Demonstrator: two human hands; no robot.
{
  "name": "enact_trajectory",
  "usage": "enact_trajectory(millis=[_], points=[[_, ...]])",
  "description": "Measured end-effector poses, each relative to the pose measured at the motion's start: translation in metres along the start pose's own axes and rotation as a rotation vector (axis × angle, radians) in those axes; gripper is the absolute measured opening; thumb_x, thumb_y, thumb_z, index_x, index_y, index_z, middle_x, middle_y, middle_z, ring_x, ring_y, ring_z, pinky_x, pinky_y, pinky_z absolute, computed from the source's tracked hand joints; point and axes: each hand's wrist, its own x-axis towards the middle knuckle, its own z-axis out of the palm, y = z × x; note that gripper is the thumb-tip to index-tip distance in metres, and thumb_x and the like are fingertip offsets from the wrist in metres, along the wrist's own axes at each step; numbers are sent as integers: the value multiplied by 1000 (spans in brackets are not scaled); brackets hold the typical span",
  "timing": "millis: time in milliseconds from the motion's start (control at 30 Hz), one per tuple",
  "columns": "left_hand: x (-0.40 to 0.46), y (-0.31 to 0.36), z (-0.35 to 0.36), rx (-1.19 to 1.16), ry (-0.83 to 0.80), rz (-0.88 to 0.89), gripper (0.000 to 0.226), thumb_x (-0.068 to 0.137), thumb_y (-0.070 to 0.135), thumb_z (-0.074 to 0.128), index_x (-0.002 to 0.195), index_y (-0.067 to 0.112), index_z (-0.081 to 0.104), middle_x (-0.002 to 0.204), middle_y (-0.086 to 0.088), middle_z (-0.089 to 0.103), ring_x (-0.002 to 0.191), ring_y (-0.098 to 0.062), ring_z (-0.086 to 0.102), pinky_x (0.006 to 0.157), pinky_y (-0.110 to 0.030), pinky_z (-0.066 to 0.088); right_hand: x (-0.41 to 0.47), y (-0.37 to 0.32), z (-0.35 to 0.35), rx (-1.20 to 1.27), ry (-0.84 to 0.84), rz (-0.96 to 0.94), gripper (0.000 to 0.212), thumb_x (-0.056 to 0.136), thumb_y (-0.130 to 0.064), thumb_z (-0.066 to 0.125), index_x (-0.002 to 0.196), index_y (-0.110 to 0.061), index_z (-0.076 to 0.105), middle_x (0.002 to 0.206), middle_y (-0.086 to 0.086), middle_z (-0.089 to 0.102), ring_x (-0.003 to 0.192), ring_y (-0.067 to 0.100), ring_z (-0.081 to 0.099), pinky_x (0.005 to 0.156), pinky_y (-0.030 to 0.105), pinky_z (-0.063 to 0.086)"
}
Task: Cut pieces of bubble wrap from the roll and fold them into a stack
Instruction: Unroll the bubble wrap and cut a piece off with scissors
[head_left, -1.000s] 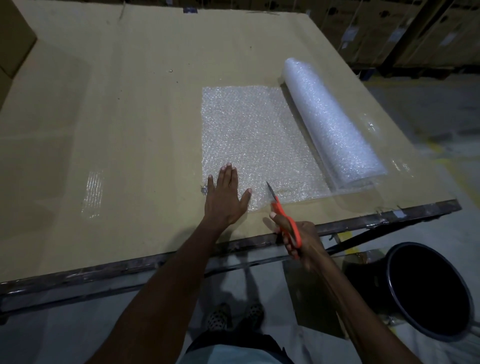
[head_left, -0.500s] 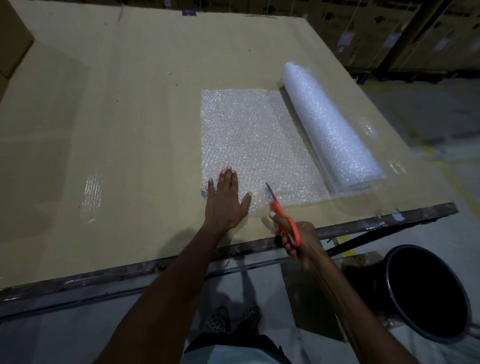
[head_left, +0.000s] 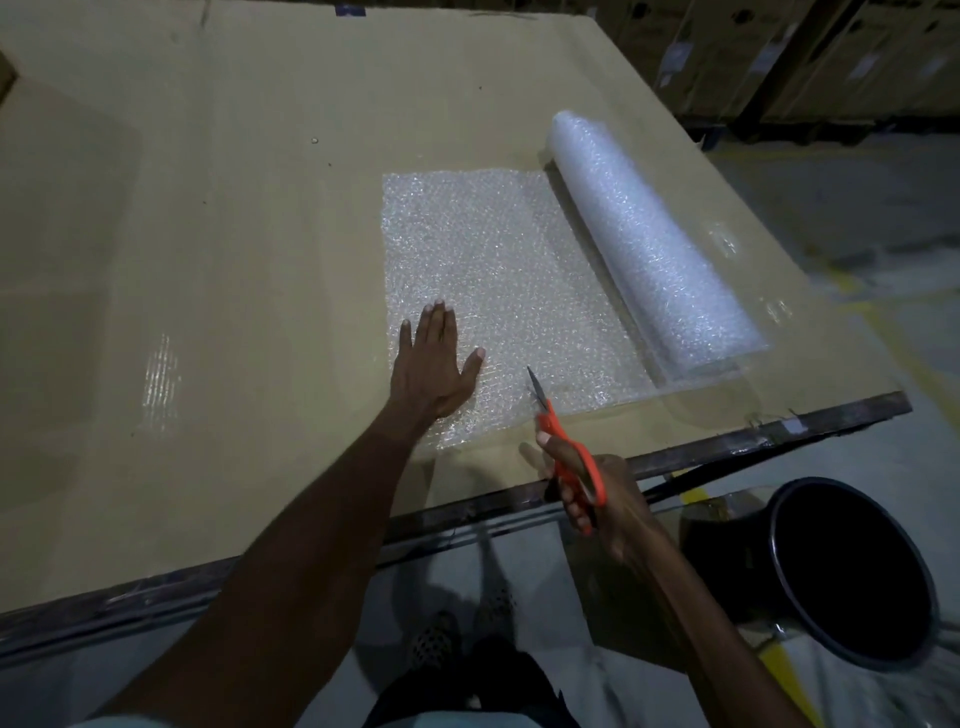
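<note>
Bubble wrap sheet (head_left: 498, 291) lies unrolled at 12 o'clock on the table (head_left: 208, 208), joined to the roll (head_left: 649, 244) at 2 o'clock. Your left hand (head_left: 434, 371) presses flat, fingers straight, on its near left corner, likely to stop it sliding. Your right hand (head_left: 597, 493) grips the orange scissors (head_left: 558, 436), tips at the near edge, apparently lined up to cut.
</note>
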Motion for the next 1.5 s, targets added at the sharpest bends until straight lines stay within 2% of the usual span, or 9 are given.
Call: enact_trajectory(millis=[167, 533, 800, 933, 1067, 1167, 1500], points=[[-2, 0, 1, -26, 31, 4, 82, 101, 58, 23, 159, 3, 6, 167, -12, 0, 155, -23, -4, 124, -45, -5, 7, 11, 0, 39, 20, 2, 42, 76, -40, 85, 74, -2, 68, 49, 5, 45, 37, 13, 32, 37, 20, 22], [-3, 1, -1, -44, 36, -7, 80, 102, 57, 27, 159, 4, 5, 167, -12, 0, 155, -23, -4, 124, -44, -5, 14, 2, 7, 55, 27, -41, 42, 80, -39, 85, 84, -1, 70, 47, 4, 51, 35, 11, 37, 35, 18, 25], [-3, 0, 0, -48, 32, -4, 81, 102, 58, 25, 159, 4, 3, 167, -11, -2, 154, -22, -6, 124, -43, -6, 20, -8, 8, 37, 31, -29, 38, 81, -36, 84, 77, -1, 69, 49, 5, 51, 31, 9, 37, 35, 16, 25], [-3, 0, 0, -45, 27, -4, 81, 102, 58, 23, 159, 5, 1, 167, -11, -4, 154, -21, -7, 124, -45, -5, 23, -14, 11, 39, -10, -19, 38, 80, -41, 84, 77, -6, 68, 54, 7, 52, 36, 12, 39, 37, 18, 27], [-4, 0, 0, -54, 42, 1, 80, 102, 57, 25, 159, 4, 3, 167, -12, -2, 154, -23, -5, 124, -44, -5, 25, -19, 8, 58, -14, -32, 36, 82, -34, 84, 74, -2, 69, 52, 8, 50, 32, 10, 37, 33, 16, 25], [-3, 0, 2, -48, 36, 3, 81, 102, 58, 23, 159, 4, 2, 167, -12, -3, 154, -22, -6, 124, -44, -5, 29, -22, 11, 47, -19, -28, 39, 80, -40, 85, 78, -5, 68, 56, 9, 50, 36, 12, 38, 35, 18, 26], [-3, -1, 2, -57, 43, 4, 81, 102, 59, 23, 159, 5, 2, 167, -11, -4, 154, -22, -6, 124, -43, -7, 43, -32, 16, 115, -100, -19, 41, 79, -38, 85, 71, -7, 60, 51, 6, 44, 35, 12, 35, 35, 17, 24]])
